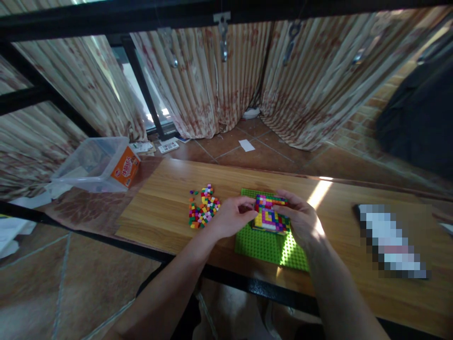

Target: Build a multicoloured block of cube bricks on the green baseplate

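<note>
A green studded baseplate (262, 245) lies on the wooden table in front of me. On it stands a low, boxy build of colourful toy bricks (268, 218), with yellow, pink, purple, red and blue rows. My left hand (231, 217) is at the build's left side, thumb and forefinger curled toward each other at its edge; whatever is between the tips is too small to make out. From the right, my right hand (300, 217) grips the build, its fingers reaching over the far side and top. Left of my left hand lies a pile of small loose toy bricks (205, 208).
A pixelated flat object (391, 241) lies on the table (159, 203) at the right. Beyond the left end stands a clear plastic bin (92, 163) with an orange label. A dark metal bar (226, 16) with hanging clips crosses above, before the curtains (212, 85).
</note>
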A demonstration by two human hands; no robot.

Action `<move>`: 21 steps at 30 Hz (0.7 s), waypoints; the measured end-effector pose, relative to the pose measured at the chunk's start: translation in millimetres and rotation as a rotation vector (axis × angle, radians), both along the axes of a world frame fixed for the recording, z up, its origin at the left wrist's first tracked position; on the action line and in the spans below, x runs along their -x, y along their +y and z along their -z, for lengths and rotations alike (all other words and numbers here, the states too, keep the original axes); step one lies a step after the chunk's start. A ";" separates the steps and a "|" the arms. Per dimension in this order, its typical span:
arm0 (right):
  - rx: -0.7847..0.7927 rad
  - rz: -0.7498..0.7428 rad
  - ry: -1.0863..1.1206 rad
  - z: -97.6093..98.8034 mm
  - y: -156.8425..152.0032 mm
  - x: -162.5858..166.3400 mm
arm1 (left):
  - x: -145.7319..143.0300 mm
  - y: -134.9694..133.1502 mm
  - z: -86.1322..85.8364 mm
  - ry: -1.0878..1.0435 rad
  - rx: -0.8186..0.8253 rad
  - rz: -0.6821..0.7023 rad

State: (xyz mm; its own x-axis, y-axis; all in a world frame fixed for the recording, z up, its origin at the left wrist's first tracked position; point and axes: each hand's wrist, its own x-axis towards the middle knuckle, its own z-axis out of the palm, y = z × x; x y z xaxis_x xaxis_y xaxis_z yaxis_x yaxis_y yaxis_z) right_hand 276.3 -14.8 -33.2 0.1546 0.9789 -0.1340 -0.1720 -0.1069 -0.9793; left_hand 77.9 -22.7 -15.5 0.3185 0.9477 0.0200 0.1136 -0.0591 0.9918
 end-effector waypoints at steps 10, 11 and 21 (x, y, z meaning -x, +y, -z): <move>-0.039 -0.015 -0.018 -0.1 0.5 -6.5 | 47.2 10.9 -14.2 0.296 -0.114 0.104; -0.051 -0.012 -0.020 -0.4 1.4 -8.2 | 53.0 11.3 -15.7 0.328 -0.117 0.136; -0.117 0.049 -0.082 1.0 4.8 -10.7 | 67.3 7.5 -12.2 0.685 -0.289 0.357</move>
